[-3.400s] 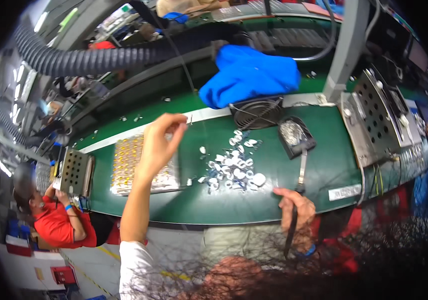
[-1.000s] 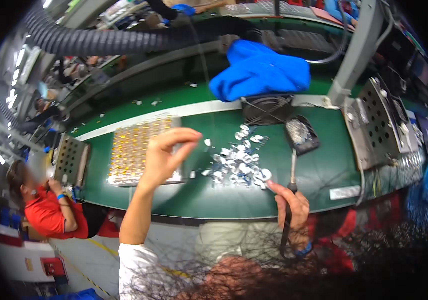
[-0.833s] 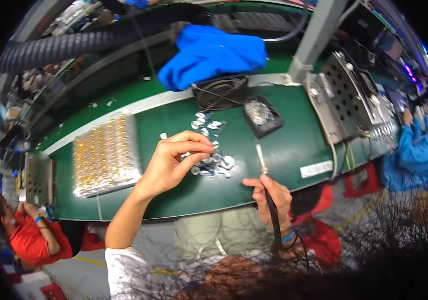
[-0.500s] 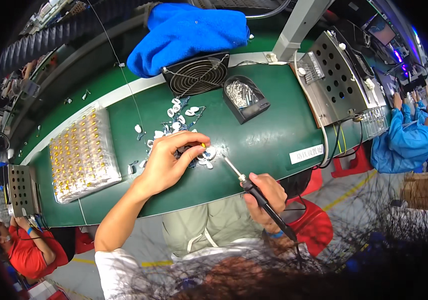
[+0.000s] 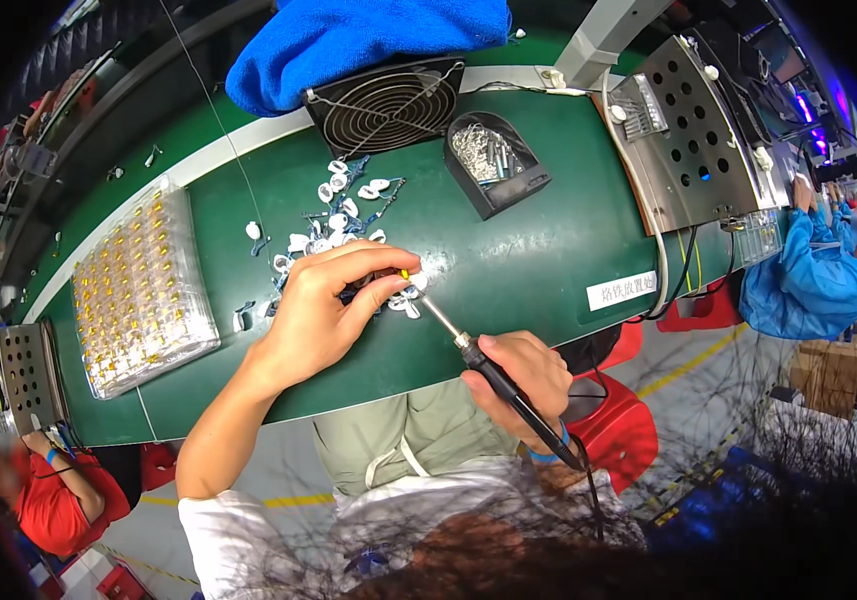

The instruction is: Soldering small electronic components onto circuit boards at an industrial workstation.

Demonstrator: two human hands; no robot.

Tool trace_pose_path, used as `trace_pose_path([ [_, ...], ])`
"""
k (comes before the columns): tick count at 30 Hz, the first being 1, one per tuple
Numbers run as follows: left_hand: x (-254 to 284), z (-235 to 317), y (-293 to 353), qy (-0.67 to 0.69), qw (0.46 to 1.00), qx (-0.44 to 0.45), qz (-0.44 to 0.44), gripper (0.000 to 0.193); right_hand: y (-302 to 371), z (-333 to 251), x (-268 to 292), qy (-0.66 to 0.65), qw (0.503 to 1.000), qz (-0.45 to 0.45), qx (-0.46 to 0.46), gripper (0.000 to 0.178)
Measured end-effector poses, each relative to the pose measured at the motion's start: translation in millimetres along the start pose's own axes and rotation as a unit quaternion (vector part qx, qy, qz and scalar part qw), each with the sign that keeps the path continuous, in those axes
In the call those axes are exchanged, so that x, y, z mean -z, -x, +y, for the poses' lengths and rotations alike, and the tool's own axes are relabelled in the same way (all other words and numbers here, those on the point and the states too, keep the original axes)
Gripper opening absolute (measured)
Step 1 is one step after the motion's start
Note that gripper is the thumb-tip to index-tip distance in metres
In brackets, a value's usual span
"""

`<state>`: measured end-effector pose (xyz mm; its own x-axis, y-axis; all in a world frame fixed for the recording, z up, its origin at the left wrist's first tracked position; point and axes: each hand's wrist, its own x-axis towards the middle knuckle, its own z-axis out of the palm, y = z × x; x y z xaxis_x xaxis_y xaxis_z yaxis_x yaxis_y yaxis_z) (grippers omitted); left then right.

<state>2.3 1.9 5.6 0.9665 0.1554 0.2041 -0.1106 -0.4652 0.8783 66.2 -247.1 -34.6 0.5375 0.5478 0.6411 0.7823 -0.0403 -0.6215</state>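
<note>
My left hand point(image 5: 320, 302) is closed in a pinch on a small yellow-tipped part point(image 5: 405, 274) just above the green table. A small white rounded piece point(image 5: 412, 308) lies right beneath the fingertips. My right hand point(image 5: 533, 375) grips a soldering iron point(image 5: 508, 388) by its black handle. The iron's metal tip slants up to the left and reaches the pinched part; whether it touches cannot be made out. Beyond my left hand spreads a loose pile of white oval pieces point(image 5: 343, 208) with dark blue leads, partly hidden by the hand.
A clear tray of yellow-tipped parts point(image 5: 148, 290) lies at left. Behind stand a black fan point(image 5: 388, 108), a blue towel point(image 5: 378, 45) and a dark bin of small metal parts point(image 5: 496, 198). A perforated metal box point(image 5: 693, 135) with cables is at right. Co-workers sit at both sides.
The soldering iron has moved up and left, bringing its tip to the part in my left fingers. My left hand keeps its pinch. The whole view has shifted slightly.
</note>
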Motion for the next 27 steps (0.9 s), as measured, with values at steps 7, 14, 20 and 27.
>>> trace_pose_path([
  [7,0.8,1.8,-0.3,-0.024,1.0,-0.004,-0.007,0.02,-5.9,0.8,0.7,-0.023,0.999,-0.007,0.027,0.045],
  [14,-1.0,-1.4,-0.5,-0.017,1.0,-0.016,0.004,0.018,-5.4,2.2,1.5,-0.026,0.999,-0.01,0.031,0.047],
  [20,-0.3,1.3,-0.4,-0.019,1.0,0.0,-0.005,0.02,-5.0,1.8,1.6,-0.028,0.999,-0.011,0.028,0.047],
  [27,-1.6,-0.1,-0.2,-0.012,1.0,-0.012,0.005,0.017,-2.0,2.5,3.4,-0.032,0.999,-0.002,0.02,0.044],
])
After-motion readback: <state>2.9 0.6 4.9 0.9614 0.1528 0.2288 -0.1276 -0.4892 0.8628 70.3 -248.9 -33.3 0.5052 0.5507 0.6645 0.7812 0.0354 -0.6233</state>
